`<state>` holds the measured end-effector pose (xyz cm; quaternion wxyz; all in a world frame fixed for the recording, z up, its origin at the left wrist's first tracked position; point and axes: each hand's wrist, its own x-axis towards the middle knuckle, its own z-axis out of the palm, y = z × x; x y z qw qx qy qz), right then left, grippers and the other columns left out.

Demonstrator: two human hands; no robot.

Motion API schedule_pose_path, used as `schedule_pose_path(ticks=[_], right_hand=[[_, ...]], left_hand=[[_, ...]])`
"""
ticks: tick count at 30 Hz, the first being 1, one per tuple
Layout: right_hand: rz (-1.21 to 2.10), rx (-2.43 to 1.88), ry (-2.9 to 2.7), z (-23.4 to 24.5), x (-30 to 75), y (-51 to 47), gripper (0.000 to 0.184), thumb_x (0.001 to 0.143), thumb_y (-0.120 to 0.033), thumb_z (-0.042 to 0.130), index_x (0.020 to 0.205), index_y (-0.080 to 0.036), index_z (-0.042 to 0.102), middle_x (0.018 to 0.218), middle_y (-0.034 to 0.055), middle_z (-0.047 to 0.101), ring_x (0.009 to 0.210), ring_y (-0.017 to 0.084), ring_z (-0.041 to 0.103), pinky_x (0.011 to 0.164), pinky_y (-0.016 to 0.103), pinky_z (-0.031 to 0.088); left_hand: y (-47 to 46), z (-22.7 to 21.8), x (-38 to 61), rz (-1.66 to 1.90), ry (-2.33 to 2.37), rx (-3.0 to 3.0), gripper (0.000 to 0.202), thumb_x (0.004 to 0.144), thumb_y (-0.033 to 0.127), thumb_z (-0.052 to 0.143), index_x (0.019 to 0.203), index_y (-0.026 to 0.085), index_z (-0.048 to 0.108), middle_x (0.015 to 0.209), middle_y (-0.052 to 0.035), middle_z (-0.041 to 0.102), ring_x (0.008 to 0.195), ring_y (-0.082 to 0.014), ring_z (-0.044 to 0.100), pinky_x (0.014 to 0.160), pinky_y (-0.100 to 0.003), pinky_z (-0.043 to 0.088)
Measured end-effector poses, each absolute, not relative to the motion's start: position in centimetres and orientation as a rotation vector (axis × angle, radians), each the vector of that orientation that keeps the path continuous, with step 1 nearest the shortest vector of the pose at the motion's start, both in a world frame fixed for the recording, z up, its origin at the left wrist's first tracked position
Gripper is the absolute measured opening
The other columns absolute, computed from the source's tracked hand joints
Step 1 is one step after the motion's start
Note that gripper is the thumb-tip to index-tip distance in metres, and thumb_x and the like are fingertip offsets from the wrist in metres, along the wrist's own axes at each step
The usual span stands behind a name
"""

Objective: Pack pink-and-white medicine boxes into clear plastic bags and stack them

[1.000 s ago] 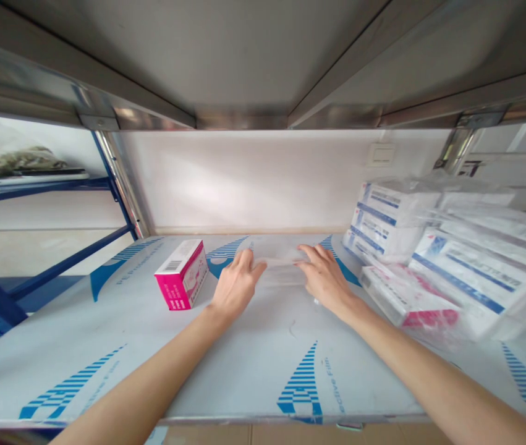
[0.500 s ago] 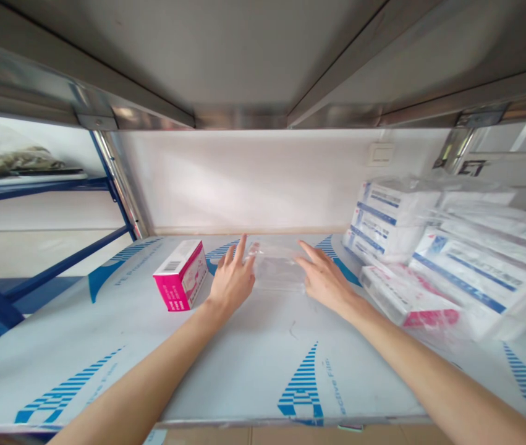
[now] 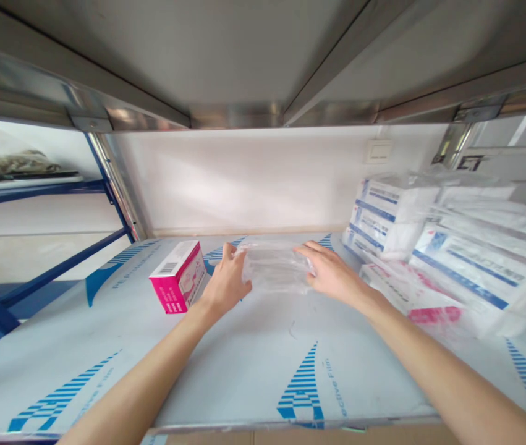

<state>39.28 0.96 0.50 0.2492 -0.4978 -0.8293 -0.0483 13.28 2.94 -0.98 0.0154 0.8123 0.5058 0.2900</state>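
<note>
A clear plastic bag [image 3: 275,267] stretches between my two hands, slightly bulged, over the film-covered shelf. My left hand [image 3: 228,279] has its fingers curled onto the bag's left edge, with the thumb pointing inward. At the opposite edge, my right hand [image 3: 337,275] grips the plastic with bent fingers; its thumb is partly hidden. Just left of my left hand stands a pink and white box [image 3: 180,279] with a barcode on top.
On the right are plastic-wrapped white and blue boxes [image 3: 464,272] in stacks and a wrapped pink and white box [image 3: 411,290]. A metal shelf [image 3: 235,62] hangs low overhead. Blue rack bars [image 3: 65,262] stand left; a white wall [image 3: 244,185] closes the back.
My fingers, stretched out before, have curled in onto the bag's two edges. The bag looks raised and fuller than when it lay flat. The view has shifted slightly.
</note>
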Motion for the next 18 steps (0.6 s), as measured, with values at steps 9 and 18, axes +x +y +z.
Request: schedule_pose_path(ticks=[9, 18], right_hand=[[0.357, -1.344, -2.566, 3.9, 42.9, -1.3, 0.081, 0.061, -0.03, 0.087, 0.137, -0.024, 0.059, 0.132, 0.0089, 0.065, 0.117, 0.029, 0.064, 0.098, 0.037, 0.053], [0.267, -1.435, -2.745, 1.7, 42.4, -1.0, 0.084, 0.048, -0.031, 0.094, 0.128, -0.025, 0.069, 0.143, 0.0138, 0.057, 0.131, 0.039, 0.054, 0.098, 0.042, 0.055]], left_hand=[[0.0, 4.2, 11.3, 0.317, 0.986, 2.751, 0.103, 0.057, 0.059, 0.084, 0.147, 0.025, 0.047, 0.133, -0.0141, 0.061, 0.121, -0.0363, 0.058, 0.093, -0.044, 0.052], [0.6, 2.8, 11.2, 0.034, 1.069, 2.638, 0.062, 0.067, 0.059, 0.079, 0.122, 0.033, 0.068, 0.116, -0.0067, 0.066, 0.102, -0.0276, 0.067, 0.085, -0.036, 0.054]])
